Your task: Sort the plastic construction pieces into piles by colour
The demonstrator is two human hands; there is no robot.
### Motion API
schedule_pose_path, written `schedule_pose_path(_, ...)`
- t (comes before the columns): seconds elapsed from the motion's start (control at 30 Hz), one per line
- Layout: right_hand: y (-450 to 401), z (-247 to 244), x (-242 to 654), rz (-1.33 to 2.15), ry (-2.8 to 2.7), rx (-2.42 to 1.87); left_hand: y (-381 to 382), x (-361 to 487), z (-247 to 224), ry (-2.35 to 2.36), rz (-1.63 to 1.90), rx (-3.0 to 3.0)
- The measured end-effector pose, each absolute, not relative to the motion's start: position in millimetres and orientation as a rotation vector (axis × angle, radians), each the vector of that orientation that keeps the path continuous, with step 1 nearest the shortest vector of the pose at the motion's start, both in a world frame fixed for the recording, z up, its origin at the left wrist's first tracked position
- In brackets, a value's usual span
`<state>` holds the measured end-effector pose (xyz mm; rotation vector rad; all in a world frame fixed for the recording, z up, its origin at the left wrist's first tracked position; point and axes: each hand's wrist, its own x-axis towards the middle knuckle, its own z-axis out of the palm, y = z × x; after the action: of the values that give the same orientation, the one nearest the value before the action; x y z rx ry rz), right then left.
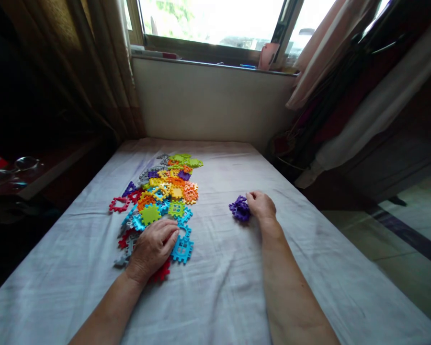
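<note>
A heap of colourful plastic interlocking pieces [177,192] with notched edges spreads over the left half of the sheet. My left hand [154,244] rests on the near end of this heap, fingers curled and close together. Whatever lies under its fingertips is hidden. Beside that hand is a blue window-shaped piece [183,249], and a red piece [161,272] shows below the wrist. Apart from the heap, to the right, sits a small cluster of purple pieces [240,209]. My right hand [261,206] is closed at its upper right edge, pinching a purple piece there.
A pale sheet [215,302] covers the flat surface, which ends at a low wall [211,100] under a window. Curtains [107,72] hang at left, clothes [345,124] at right. A pair of glasses [27,164] lies on a dark ledge at left.
</note>
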<state>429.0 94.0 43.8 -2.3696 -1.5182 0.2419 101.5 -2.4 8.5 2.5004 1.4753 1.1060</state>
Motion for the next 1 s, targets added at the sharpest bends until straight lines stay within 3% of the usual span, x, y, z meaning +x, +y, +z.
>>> schedule_pose_path(0.23, 96, 43, 424, 0.164, -1.486, -2.259, -7, 102, 33, 1.468, 1.298, 2.13)
schedule_pose_path(0.43, 100, 40, 419, 0.183, -1.476, -2.044, 31, 57, 51, 1.789, 1.373, 1.652)
schedule_pose_path(0.57, 102, 35, 419, 0.175, -1.459, -1.963, 81, 7, 50, 2.233, 1.058, 1.583)
schedule_pose_path(0.73, 103, 34, 420, 0.2, -1.447, -1.865, 132, -28, 47, 2.595, 0.33, 1.642)
schedule_pose_path(1.0, 105, 34, 442, 0.18, -1.332, -1.816, 145, -32, 39, 2.58, 0.153, 1.625)
